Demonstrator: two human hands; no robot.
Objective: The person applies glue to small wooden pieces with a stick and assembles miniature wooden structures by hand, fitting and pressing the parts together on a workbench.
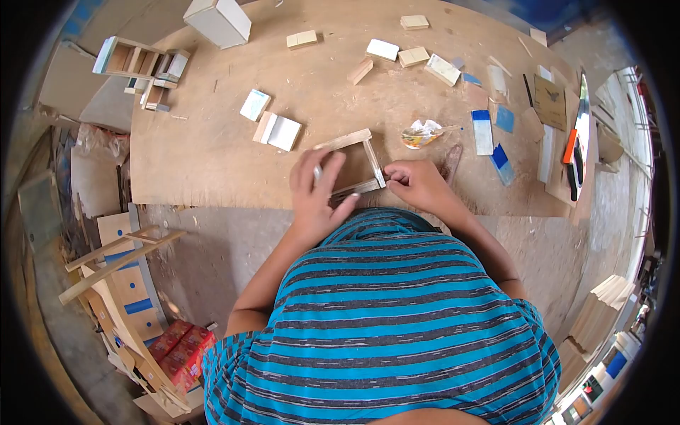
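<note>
A small rectangular wooden frame (373,161) lies at the near edge of the wooden table (227,166). My left hand (316,185) is over its left side, fingers spread and slightly blurred, with a ring on one finger. At the frame's right corner is my right hand (414,183), its thumb and index finger pinched together; whatever they hold is too small to make out. Just beyond the right hand sits a crumpled, colourful packet (423,133) with a thin stick across it. Two white-faced blocks (283,133) rest up and left of the frame.
Several small wooden blocks (413,57) lie across the far side. Blue-and-white strips (482,132) and an orange-and-black tool (571,146) are at the right. Stacked wooden pieces (134,60) stand at the far left. Red packages (185,352) sit below, left of my body.
</note>
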